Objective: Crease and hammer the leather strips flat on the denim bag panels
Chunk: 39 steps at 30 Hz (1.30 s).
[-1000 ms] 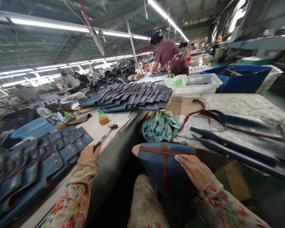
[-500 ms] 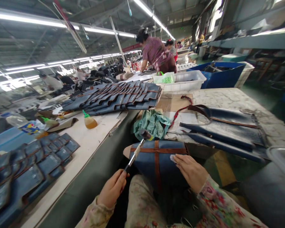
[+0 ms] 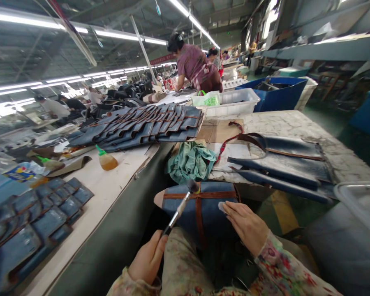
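At lower centre, the left hand [image 3: 149, 258] clamps a hammer [image 3: 179, 210]; right hand [image 3: 246, 226], fingers together, grip unclear, touches the strapped, seemingly unfinished blue piece [image 3: 213, 218].

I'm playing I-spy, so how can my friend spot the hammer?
Below the crumpled green cloth is a blue piece with crossed brown strips. Slanting across it from the left hand, the hammer alone has a dark head and silvery shaft.
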Each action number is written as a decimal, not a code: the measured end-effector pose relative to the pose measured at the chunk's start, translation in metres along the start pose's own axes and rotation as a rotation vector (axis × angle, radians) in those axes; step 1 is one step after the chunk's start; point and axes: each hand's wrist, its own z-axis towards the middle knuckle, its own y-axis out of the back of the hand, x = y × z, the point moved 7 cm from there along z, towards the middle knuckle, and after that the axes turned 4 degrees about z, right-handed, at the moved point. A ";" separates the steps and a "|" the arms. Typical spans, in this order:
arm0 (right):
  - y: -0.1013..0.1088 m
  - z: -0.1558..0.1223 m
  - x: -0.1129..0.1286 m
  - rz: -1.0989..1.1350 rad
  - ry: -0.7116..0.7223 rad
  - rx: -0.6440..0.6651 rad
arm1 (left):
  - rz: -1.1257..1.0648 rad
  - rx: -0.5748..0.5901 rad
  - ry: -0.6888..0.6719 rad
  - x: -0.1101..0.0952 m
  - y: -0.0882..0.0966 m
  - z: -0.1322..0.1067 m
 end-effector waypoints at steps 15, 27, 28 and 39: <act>0.002 -0.016 0.002 -0.087 -0.021 -0.020 | 0.070 0.124 -0.105 -0.018 -0.028 0.002; 0.004 -0.019 0.005 -0.102 -0.018 -0.024 | 0.312 0.306 -0.303 -0.067 -0.072 0.021; 0.004 -0.019 0.005 -0.106 -0.020 -0.026 | 0.345 0.322 -0.287 -0.069 -0.073 0.024; 0.007 -0.019 0.007 -0.096 0.002 -0.057 | 0.527 0.404 -0.265 -0.083 -0.077 0.020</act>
